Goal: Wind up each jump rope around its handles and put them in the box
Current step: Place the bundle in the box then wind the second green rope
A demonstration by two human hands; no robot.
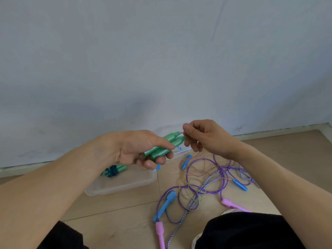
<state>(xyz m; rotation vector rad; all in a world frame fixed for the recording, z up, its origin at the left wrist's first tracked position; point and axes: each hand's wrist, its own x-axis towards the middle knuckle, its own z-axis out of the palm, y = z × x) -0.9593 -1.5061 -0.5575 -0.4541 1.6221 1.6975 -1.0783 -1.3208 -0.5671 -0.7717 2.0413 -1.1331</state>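
the left hand (142,151) grips a pair of green handles (164,145) side by side, held above the far corner of the clear plastic box (125,184), while the right hand (203,137) pinches a thin, pale, almost clear cord (186,177) right at the handles' tapered tips. the step in hand looks like the start of winding this rope: the cord trails loose down from the right hand to the floor, and no turns show on the handles yet. the next move, as i judge it, calls for keeping the two handles pressed together and leading the cord round them in snug turns, drawing it free of the tangle below without dragging the others along. one wound green rope (114,170) already lies in the box. still loose on the floor to the right are a purple rope (201,162) with pink handles (231,203), a striped rope (208,182), and blue handles (167,202), all overlapping. the surface is a beige tiled floor (116,216) meeting a plain pale blue-grey wall (161,60); dark trouser knees show at the bottom edge.
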